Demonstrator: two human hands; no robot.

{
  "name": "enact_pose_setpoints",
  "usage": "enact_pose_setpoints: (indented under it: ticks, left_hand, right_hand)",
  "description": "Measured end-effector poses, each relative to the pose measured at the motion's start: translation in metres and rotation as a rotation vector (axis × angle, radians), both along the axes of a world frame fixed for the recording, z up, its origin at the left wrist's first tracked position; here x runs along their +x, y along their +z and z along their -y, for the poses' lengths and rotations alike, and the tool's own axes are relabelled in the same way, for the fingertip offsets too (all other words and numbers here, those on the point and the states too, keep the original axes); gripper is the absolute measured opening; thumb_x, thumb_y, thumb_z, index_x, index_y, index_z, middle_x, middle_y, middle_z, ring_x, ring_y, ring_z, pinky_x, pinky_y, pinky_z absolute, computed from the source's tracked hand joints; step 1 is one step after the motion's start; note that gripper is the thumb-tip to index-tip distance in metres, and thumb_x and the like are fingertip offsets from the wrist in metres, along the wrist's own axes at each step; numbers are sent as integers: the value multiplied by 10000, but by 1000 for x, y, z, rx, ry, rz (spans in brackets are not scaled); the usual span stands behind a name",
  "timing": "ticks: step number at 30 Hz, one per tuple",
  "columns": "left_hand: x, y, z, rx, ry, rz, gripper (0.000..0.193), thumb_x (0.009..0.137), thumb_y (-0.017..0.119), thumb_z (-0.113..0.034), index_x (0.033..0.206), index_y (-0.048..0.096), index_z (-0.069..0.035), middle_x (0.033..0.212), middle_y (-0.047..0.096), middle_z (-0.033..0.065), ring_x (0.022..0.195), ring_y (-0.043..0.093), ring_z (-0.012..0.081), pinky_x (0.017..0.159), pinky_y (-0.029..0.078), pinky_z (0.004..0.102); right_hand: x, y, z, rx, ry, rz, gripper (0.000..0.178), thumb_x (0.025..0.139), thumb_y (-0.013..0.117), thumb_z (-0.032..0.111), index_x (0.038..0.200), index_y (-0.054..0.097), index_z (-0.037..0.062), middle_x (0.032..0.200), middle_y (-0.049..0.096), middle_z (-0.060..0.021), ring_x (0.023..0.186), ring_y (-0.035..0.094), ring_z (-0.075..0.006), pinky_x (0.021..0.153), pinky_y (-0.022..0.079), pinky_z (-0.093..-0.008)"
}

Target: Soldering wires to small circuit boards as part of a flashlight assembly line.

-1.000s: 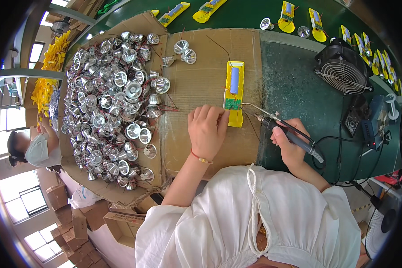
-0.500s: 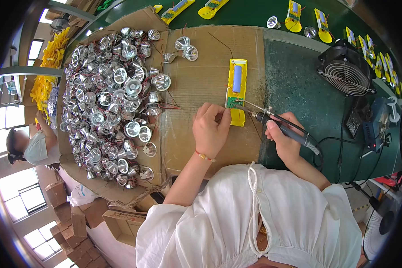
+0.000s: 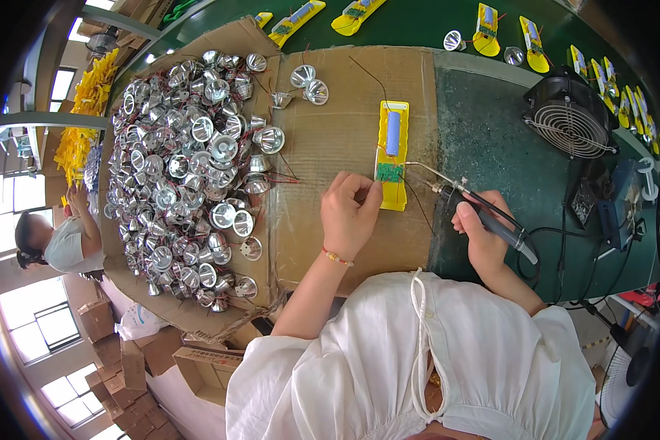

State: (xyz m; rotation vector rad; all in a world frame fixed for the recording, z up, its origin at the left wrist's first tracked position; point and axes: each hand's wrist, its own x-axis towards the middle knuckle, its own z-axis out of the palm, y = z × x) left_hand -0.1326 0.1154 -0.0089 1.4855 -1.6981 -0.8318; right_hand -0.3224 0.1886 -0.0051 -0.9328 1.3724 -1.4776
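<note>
A yellow plastic housing (image 3: 396,199) lies lengthwise on the cardboard, with a blue cylindrical battery (image 3: 393,133) and a small green circuit board (image 3: 390,172) in it. Thin dark wires run out from the board. My left hand (image 3: 350,213) is closed in a pinch at the housing's left edge, beside the board; what its fingertips hold is hidden. In my right hand (image 3: 484,227) is a soldering iron (image 3: 495,224) with a thin metal feed tube along it. Its tip points left and stays a short way right of the board.
A large heap of silver reflector cups (image 3: 191,176) with wires covers the left side, and a few loose reflectors (image 3: 315,92) lie above. More yellow housings (image 3: 485,31) line the far edge. A black fan (image 3: 569,117) stands at right near cables. Another person (image 3: 70,238) is far left.
The soldering iron has drawn back to the right, away from the circuit board, with my right hand. My left hand keeps its pinch beside the housing. The whole view has shifted slightly.
</note>
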Motion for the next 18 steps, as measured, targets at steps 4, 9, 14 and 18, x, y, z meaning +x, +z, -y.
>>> enact_pose_setpoints:
  ticks: [4,9,14,18]
  left_hand:
    - [0,4,1,100,-6,63,103,748,641,-70,690,596,3,668,565,93,540,562,168,513,445,279]
    - [17,16,4,355,51,-163,166,734,688,-153,784,645,-1,706,652,93,583,618,138,568,491,262]
    - [6,19,38,485,-251,241,149,714,631,-164,731,673,-22,613,637,104,546,622,164,564,493,284]
    - [-51,22,134,179,-295,322,186,713,567,-188,680,679,-44,553,614,84,516,608,201,561,496,310]
  right_hand:
    - [-8,-5,-2,5,-45,13,181,813,635,106,898,522,-7,687,590,-72,592,561,-92,526,457,-209]
    - [-34,-13,-11,-2,-121,-41,172,810,631,92,886,516,-12,677,588,-72,582,558,-94,531,454,-212]
    - [-51,-23,-11,-40,-173,-172,164,808,634,86,881,529,-17,679,596,-73,577,558,-89,539,450,-210]
    - [-51,-29,-8,36,-197,-188,154,780,662,85,852,554,2,659,596,-50,576,558,-80,542,444,-210]
